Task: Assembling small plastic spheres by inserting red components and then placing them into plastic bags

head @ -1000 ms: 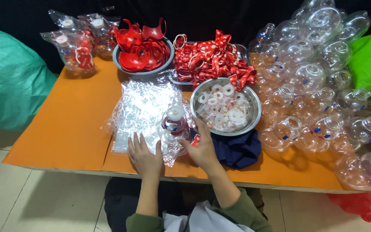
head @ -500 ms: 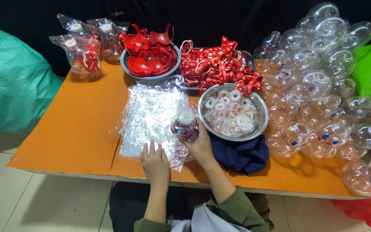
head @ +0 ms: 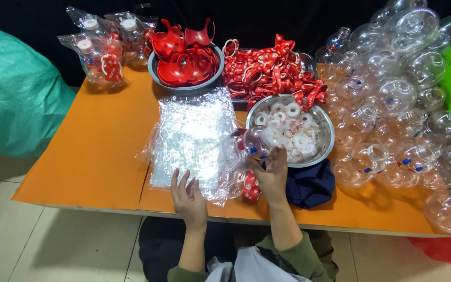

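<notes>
My right hand (head: 273, 175) grips a round clear plastic bottle (head: 257, 143) tilted on its side, with a red strap (head: 251, 186) hanging below it. The bottle sits at the mouth of a clear plastic bag (head: 229, 167). My left hand (head: 188, 196) lies flat, fingers spread, on the near edge of a stack of clear plastic bags (head: 193, 137) on the orange table (head: 95, 151). Just beyond the bottle stands a steel bowl of white caps (head: 293, 130).
A bowl of red plastic handles (head: 185, 57) and a tray of red straps (head: 272, 70) stand at the back. Bagged finished bottles (head: 100, 49) are at the back left. Several empty clear bottles (head: 398, 104) pile at the right. A dark blue cloth (head: 310, 184) lies beside my right hand.
The bottle stood upright with its white cap on top; now my right hand has tipped it onto its side and shifted it right, and the red strap hangs below. The left hand stays on the bags.
</notes>
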